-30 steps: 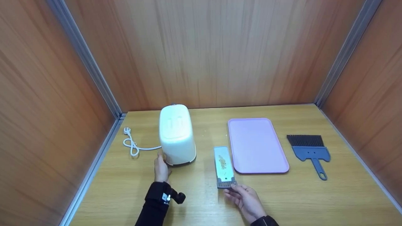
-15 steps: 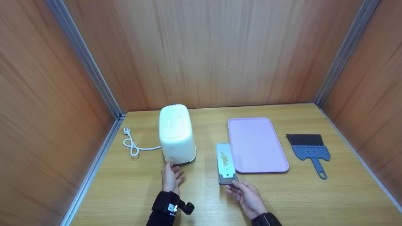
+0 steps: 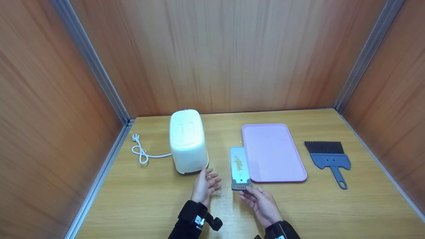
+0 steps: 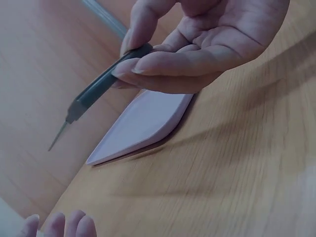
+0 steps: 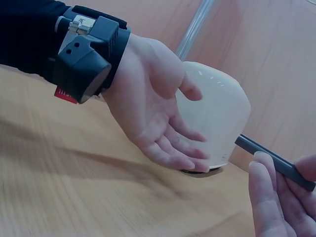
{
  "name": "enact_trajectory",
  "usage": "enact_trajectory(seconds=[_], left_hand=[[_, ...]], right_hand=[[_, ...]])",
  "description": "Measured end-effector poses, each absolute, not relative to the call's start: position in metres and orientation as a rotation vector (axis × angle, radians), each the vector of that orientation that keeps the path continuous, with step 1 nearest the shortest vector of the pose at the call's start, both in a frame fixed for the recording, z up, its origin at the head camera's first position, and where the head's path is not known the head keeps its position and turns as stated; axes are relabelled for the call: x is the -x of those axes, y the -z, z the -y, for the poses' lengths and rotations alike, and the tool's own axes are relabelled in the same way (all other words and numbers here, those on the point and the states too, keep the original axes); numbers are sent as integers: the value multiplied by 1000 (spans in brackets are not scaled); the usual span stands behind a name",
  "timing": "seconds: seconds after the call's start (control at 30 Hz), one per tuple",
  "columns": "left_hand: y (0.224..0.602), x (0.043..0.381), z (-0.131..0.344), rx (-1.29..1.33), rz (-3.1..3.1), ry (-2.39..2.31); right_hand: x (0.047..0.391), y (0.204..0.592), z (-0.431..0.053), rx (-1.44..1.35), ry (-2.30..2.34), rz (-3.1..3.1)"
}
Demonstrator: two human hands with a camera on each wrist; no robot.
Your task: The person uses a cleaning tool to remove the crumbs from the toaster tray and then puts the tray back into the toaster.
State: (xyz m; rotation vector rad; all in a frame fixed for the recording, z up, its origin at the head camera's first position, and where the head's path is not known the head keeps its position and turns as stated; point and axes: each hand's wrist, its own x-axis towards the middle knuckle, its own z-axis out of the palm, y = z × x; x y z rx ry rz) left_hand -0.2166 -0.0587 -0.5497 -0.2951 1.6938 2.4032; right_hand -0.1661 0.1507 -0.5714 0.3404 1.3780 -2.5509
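Note:
My right hand [image 3: 262,205] pinches a crumb tray [image 3: 239,166] by its grey slotted end, thumb on top. The tray is a narrow light plate with brownish crumbs on it. In the left wrist view the tray [image 4: 94,94] is held above the table, seen edge-on. My left hand [image 3: 204,187] is held palm up with loose fingers and nothing in it, just in front of a white toaster [image 3: 187,142]. In the right wrist view the left hand [image 5: 153,98] partly covers the toaster [image 5: 217,113].
A lilac tray [image 3: 274,152] lies flat right of the crumb tray. Farther right lies a blue hand brush [image 3: 330,161] with dark bristles. The toaster's white cord [image 3: 142,154] and plug rest on the table at left. Wooden panels [image 3: 225,56] enclose the table's back and sides.
My left hand has moved from the toaster's left side rightward across its front, turning palm up. The right hand has carried the crumb tray slightly farther away from me.

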Motion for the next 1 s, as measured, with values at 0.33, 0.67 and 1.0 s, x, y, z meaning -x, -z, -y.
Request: enact_trajectory(seconds=[0.33, 0.67, 1.0], left_hand=[[558, 212, 22, 144, -1776, -2303], [555, 213, 3, 99, -1772, -2262], [557, 213, -8, 134, -1722, -2298]], right_hand=[[171, 570, -152, -405, 2617, -1372], [183, 565, -148, -454, 2690, -1341], [188, 563, -147, -452, 2715, -1291]])
